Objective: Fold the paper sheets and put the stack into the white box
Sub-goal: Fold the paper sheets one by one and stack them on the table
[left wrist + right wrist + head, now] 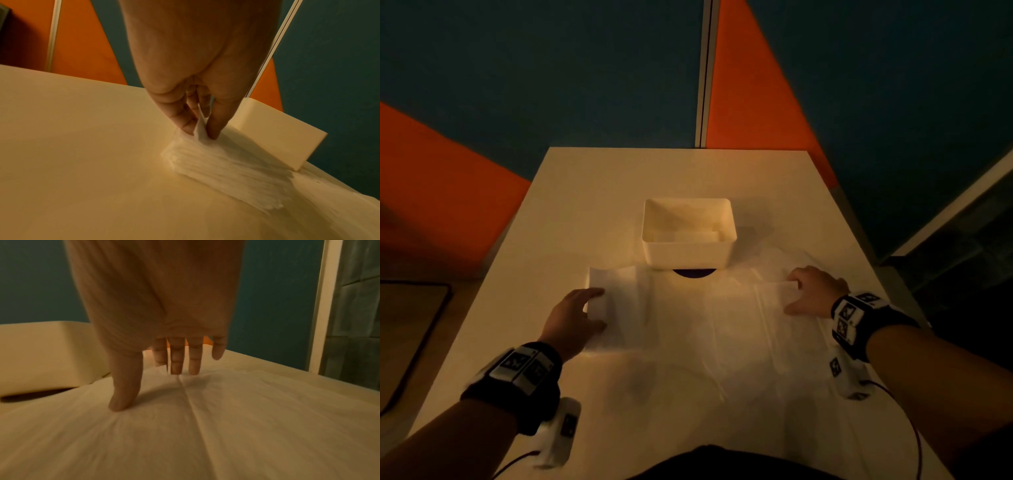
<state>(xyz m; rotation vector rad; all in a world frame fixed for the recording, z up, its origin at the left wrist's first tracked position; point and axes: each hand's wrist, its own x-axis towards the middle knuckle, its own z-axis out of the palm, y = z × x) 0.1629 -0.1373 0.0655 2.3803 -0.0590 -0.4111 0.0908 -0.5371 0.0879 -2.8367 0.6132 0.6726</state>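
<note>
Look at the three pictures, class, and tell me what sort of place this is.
Probably an office or a partitioned workroom, not a home. A plain pale table stands against orange and teal wall panels joined by a metal strip, and it carries only a white box and paper sheets.

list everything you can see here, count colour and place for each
paper sheets: count unclear, white, spread on the table in front of the box
white box: one, open top, table centre beyond the paper
table: one, pale, fills the middle
dark round spot: one, at the box's near base
wall panels: orange and dark teal, behind the table
wrist bands: two, black with markers, one per wrist
left hand: pinches the paper's left edge
right hand: fingers straight, touching the paper's right side
</note>
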